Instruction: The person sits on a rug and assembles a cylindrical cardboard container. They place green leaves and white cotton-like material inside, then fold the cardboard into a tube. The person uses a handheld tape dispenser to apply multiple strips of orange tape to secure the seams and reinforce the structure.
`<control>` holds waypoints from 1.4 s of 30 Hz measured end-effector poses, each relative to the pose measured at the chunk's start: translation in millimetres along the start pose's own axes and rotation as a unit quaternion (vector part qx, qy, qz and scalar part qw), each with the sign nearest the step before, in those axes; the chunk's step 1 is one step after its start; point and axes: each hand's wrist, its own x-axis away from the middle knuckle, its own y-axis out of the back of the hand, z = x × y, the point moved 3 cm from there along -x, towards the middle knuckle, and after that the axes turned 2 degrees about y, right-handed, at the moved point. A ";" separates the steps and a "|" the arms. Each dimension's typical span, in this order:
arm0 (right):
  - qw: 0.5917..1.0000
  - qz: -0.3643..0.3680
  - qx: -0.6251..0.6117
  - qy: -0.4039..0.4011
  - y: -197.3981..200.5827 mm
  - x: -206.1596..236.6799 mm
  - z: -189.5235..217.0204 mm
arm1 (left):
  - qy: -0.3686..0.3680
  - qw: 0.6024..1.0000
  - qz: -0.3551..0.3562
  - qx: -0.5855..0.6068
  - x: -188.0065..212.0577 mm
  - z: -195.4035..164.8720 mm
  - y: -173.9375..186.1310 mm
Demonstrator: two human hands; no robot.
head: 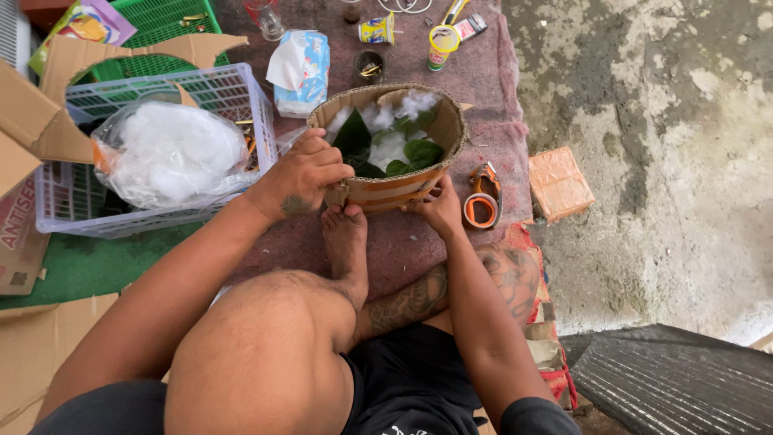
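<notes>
You have a round cardboard basket [392, 157] in front of you, its wall brown and banded with tape near the base. It is tilted so the open mouth faces you, showing dark green leaves and white fluff inside. It rests on the maroon cloth, touching your toes.

One head-worn view, steeply downward and close over the lap, floor mat [483, 89] ahead.

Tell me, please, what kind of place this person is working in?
Probably an informal craft spot on the floor of a home or yard: a worn rug spread over rough stained concrete, cardboard scraps, and plastic crates of materials.
</notes>
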 end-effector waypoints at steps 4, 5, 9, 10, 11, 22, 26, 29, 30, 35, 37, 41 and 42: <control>0.986 0.060 -0.151 -0.036 3.5 3.2 -12.8 | -0.002 1.000 0.002 -0.009 0.8 1.5 0.2; 0.983 0.078 -0.163 -0.031 5.1 2.7 -14.2 | -0.006 1.000 0.000 -0.013 0.8 1.7 0.5; 0.987 0.033 -0.151 -0.044 8.4 5.0 -20.8 | 0.001 1.000 -0.003 -0.007 0.5 1.9 1.1; 0.988 0.029 -0.147 -0.039 8.3 5.8 -20.7 | 0.003 1.000 -0.003 -0.003 0.1 1.7 0.9; 0.989 0.026 -0.143 -0.036 7.5 7.3 -20.9 | 0.007 1.000 -0.003 0.002 0.0 1.6 0.7; 0.997 0.026 0.068 0.026 -15.3 40.5 -12.7 | 0.000 0.999 -0.004 0.034 0.7 5.1 0.9; 0.863 -0.260 0.270 0.340 -26.2 96.5 57.2 | -0.013 0.999 -0.023 0.037 1.1 7.9 -2.3; 0.790 -0.234 0.345 0.449 -30.9 111.7 117.4 | -0.005 0.999 -0.032 0.032 5.1 7.1 -6.3; 0.759 -0.207 0.394 0.475 -30.9 114.4 134.3 | -0.006 0.999 -0.039 0.024 6.5 6.3 -7.6; 0.747 0.008 0.451 0.488 -33.9 72.6 187.1 | -0.003 0.998 -0.053 0.015 12.0 9.3 -13.5; 0.745 0.054 0.455 0.485 -35.9 66.5 191.2 | -0.019 0.992 -0.113 0.053 18.4 9.6 -15.5; 0.739 0.058 0.441 0.506 -38.8 65.4 192.7 | 0.088 0.962 -0.257 0.041 41.0 5.2 -40.4; 0.740 0.062 0.440 0.504 -38.6 64.9 192.5 | 0.142 0.949 -0.262 0.097 46.3 3.2 -54.6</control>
